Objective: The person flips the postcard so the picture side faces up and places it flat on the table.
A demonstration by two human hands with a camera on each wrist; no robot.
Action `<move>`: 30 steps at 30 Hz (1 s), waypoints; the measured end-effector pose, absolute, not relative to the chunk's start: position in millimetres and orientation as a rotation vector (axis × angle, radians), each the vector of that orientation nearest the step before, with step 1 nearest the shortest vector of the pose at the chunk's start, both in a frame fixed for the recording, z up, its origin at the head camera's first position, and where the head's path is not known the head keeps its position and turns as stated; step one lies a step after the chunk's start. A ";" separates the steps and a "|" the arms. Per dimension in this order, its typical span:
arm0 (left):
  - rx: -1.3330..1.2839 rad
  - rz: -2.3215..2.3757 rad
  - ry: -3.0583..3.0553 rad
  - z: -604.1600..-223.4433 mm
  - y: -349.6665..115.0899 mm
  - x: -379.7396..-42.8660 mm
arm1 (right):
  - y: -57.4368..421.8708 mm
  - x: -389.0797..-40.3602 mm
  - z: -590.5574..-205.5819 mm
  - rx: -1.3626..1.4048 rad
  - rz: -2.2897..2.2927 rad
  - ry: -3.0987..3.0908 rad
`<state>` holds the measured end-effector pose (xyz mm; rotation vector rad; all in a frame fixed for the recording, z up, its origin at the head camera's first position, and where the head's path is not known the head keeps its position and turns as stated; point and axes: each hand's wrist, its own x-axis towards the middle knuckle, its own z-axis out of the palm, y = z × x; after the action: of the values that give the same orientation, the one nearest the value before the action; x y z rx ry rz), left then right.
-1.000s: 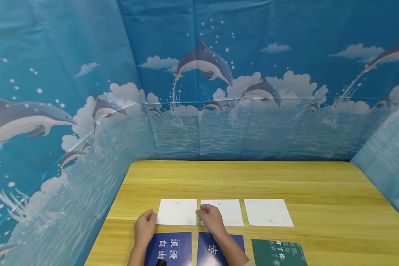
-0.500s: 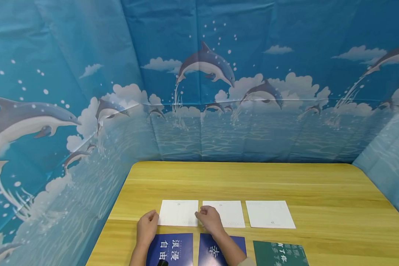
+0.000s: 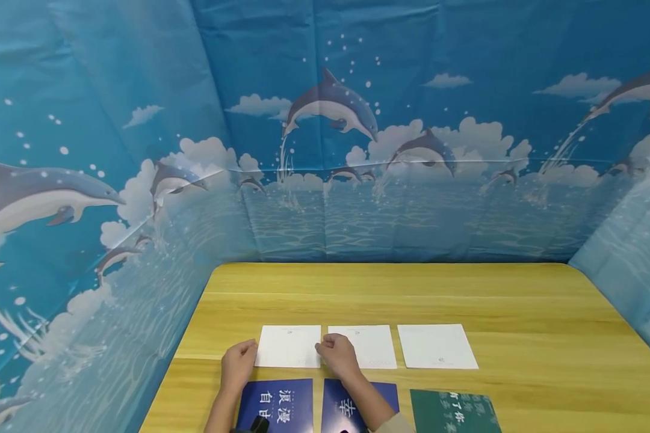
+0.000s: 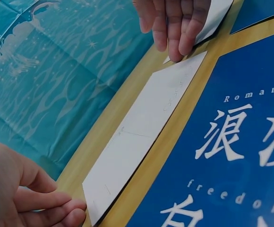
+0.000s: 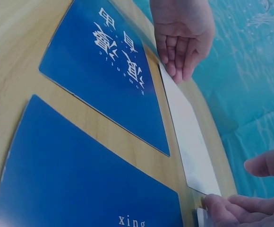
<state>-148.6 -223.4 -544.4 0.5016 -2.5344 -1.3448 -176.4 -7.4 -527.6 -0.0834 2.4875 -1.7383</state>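
A white postcard (image 3: 288,347) lies flat at the left end of a row of three. My left hand (image 3: 237,365) is at its left edge, and the left wrist view shows those fingertips (image 4: 78,208) right at the card's end. At the opposite edge is my right hand (image 3: 340,356), overlapping the middle white postcard (image 3: 376,349). In the right wrist view, its thumb (image 5: 264,163) stands apart from its extended fingers, which meet the card's end. The third white postcard (image 3: 437,347) lies to the right, untouched by either hand.
Nearer the body lie a blue card (image 3: 303,415) with white characters, a second blue card (image 3: 333,416) partly under my right forearm in view, and a green card (image 3: 455,415). The wooden table (image 3: 520,313) ends at a dolphin-printed cloth (image 3: 411,222).
Both hands have shifted slightly inward, fingertips closer to the left white postcard's two edges. The cards stay where they were.
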 end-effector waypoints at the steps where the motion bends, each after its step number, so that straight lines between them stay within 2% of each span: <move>1: 0.503 -1.355 -2.538 -544.0 -223.9 -149.3 | -7.9 -176.5 -527.4 -0.083 -1.743 2.484; 9: 0.530 -1.355 -2.538 -542.1 -222.9 -155.2 | -11.3 -178.3 -529.0 -0.058 -1.789 2.463; 30: 0.392 -1.228 -2.634 -543.6 -224.0 -164.6 | -16.9 -181.0 -534.7 0.037 -1.774 2.520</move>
<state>-164.6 -224.0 -543.6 0.3925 -2.6335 -1.2283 -181.0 -16.9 -534.7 0.0369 2.5205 -1.7740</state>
